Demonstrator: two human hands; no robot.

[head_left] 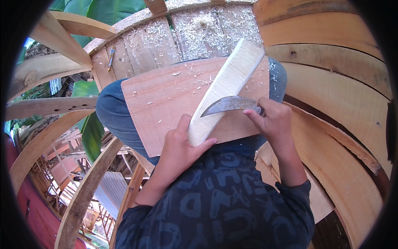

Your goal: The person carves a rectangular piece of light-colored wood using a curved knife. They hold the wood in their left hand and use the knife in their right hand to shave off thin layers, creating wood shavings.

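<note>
Left hand [180, 141] and right hand [271, 118] are both closed on something: the left grips the near end of 1 pale wood piece [232, 74], its thumb over the right side and its fingers at the left side, while the right is wrapped around the mostly hidden handle of 1 knife [230, 105]. From the left hand, the wood piece runs diagonally away to the upper right, its far end well apart from both hands; the right hand is beside its right edge, near the lower half. The knife's blade lies across the wood's broad face with its tip toward the left; whether its edge bites in cannot be told. Beneath is 1 flat, reddish-brown board [161, 95], set across 2 knees in blue trousers [118, 108], with a few loose chips on its smooth, grained surface. The wood piece is long, straight-edged and fibrous; the blade is curved, pointed metal, mottled with dark stains. Beyond the knees, curled shavings [203, 25], too many to count, cover planks, where 1 slim pen-like stick [111, 59] lies at the left. At the right, at least 5 broad, bent planks [331, 37] form a wall with visible grain.
</note>
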